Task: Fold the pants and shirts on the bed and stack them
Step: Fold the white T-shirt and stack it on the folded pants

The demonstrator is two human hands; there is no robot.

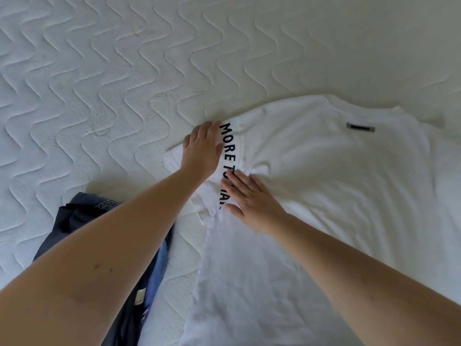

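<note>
A: What fills most of the frame?

B: A white quilted mattress point(104, 78), stitched in wavy lines, running from the upper left across the whole top. No other part of the room shows; the surface reaches every edge that clothing does not cover.

A: And the next largest thing?

B: A white T-shirt point(324, 186), spread flat over the right and lower centre of the frame. Its left side is folded inward, so a strip of black lettering point(228, 151) runs down the fold near the middle of the frame; "MORE" reads clearly, the rest is partly covered. A small grey label point(360, 127) sits near the collar at the upper right.

A: Anything else on the mattress?

B: Dark blue pants point(82, 213), bunched at the lower left, partly behind the person's forearm, lying just beside the shirt's edge.

A: What are the hands doing?

B: The left hand point(203, 148) lies flat on the folded sleeve area, fingers straight and close together, pressing the cloth just left of the lettering. The right hand point(252, 206) rests palm down below it, fingers extended and slightly spread, covering the lower letters. Neither grips anything.
</note>
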